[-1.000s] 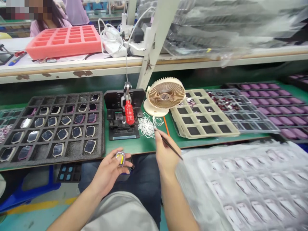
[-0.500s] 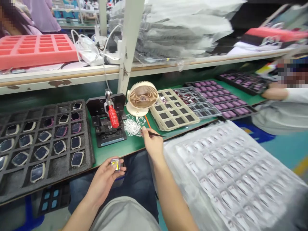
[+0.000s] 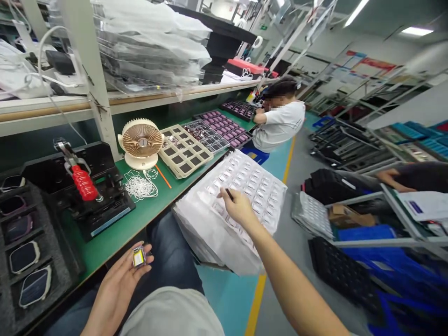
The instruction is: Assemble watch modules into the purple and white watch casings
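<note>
My left hand [image 3: 121,277] holds a small square watch case [image 3: 139,256] with a yellow and white inside, its fingers curled under and around it above my lap. Over the white blister tray [image 3: 257,184] of small clear-pocketed parts is my right hand [image 3: 240,210], closed on dark tweezers [image 3: 229,194]; only a short dark piece of them shows. Whether its fingertips touch the tray I cannot tell.
On the green bench stand a press fixture with a red handle [image 3: 84,183], a fan [image 3: 142,141], white cord [image 3: 140,185] and a beige compartment tray [image 3: 185,151]. A dark foam tray [image 3: 72,268] holds watches at left. A co-worker [image 3: 280,119] sits farther along.
The view has swung to the right. My right hand has moved from beside the white cord to over the blister tray, still with the tweezers. My left hand keeps the watch case.
</note>
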Demonstrator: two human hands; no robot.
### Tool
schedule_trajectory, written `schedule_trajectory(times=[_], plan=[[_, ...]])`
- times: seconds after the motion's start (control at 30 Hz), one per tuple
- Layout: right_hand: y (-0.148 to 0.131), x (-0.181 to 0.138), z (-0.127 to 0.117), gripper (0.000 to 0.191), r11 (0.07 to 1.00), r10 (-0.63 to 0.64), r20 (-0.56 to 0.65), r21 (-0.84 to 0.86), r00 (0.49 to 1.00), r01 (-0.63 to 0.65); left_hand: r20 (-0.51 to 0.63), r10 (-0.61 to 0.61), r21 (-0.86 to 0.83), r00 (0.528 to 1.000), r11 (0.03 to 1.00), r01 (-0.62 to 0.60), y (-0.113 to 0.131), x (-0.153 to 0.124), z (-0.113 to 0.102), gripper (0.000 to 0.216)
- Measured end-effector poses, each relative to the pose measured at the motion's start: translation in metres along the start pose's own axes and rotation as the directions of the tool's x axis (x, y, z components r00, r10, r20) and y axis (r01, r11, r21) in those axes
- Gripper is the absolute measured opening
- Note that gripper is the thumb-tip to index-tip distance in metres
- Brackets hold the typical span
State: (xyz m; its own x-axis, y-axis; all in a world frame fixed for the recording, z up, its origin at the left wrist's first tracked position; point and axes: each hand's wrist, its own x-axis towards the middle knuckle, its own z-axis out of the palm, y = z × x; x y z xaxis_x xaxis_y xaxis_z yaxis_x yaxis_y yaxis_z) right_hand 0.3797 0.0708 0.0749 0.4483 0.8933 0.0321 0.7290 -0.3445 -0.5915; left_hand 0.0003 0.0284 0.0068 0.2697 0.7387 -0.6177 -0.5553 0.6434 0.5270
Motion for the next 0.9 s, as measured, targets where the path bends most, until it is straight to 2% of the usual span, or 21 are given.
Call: schedule_trajectory(times=[0.1,0.23,0.4,0.5,0.53,0.6,0.67,0.7,0.73,0.8,0.9], plan=[[0.013,0.033,0.001,0.028,0.977,0.014,0.038,-0.213,0.999,-0.005,0.021,-0.041,-0.017,0.999,0.999,0.041,0.001,0.000,0.004,0.049],[0.018,0.051,0.015,0.026,0.927,0.043,0.115,-0.374,0.992,0.004,0.035,-0.012,-0.024,0.999,1.000,0.013,-0.001,-0.001,0.007,0.050],[0.017,0.068,0.006,0.018,0.922,0.025,0.139,-0.386,0.990,0.031,0.054,0.040,-0.065,0.998,0.997,-0.037,-0.011,0.002,0.007,0.045],[0.008,0.061,-0.006,0.018,0.940,-0.015,0.071,-0.339,0.997,0.038,0.093,0.061,-0.062,0.994,0.997,-0.055,-0.015,0.006,0.008,0.042],[0.003,0.051,-0.007,0.021,0.950,-0.040,0.045,-0.308,0.998,0.052,0.115,0.066,-0.053,0.991,0.997,-0.061,-0.016,0.007,0.009,0.043],[-0.011,0.020,0.003,0.026,0.980,-0.136,0.042,-0.143,0.990,0.141,0.184,0.063,-0.028,0.981,0.998,-0.059,-0.020,0.010,0.014,0.047],[-0.028,-0.021,0.028,0.032,0.943,-0.280,0.097,0.214,0.955,0.255,0.260,0.067,-0.013,0.963,0.998,-0.066,-0.024,0.014,0.020,0.052],[-0.037,-0.042,0.044,0.035,0.903,-0.291,0.139,0.367,0.947,0.223,0.290,0.072,-0.011,0.954,0.997,-0.072,-0.027,0.016,0.022,0.053],[-0.046,-0.062,0.061,0.036,0.874,-0.253,0.208,0.467,0.945,0.132,0.309,0.076,-0.013,0.948,0.997,-0.076,-0.029,0.018,0.024,0.053],[-0.060,-0.092,0.093,0.041,0.810,-0.212,0.305,0.586,0.928,-0.007,0.321,0.075,-0.021,0.944,0.997,-0.073,-0.031,0.023,0.023,0.052],[-0.070,-0.113,0.126,0.051,0.694,-0.166,0.385,0.700,0.908,-0.170,0.312,0.071,-0.020,0.947,0.997,-0.068,-0.028,0.027,0.014,0.053]])
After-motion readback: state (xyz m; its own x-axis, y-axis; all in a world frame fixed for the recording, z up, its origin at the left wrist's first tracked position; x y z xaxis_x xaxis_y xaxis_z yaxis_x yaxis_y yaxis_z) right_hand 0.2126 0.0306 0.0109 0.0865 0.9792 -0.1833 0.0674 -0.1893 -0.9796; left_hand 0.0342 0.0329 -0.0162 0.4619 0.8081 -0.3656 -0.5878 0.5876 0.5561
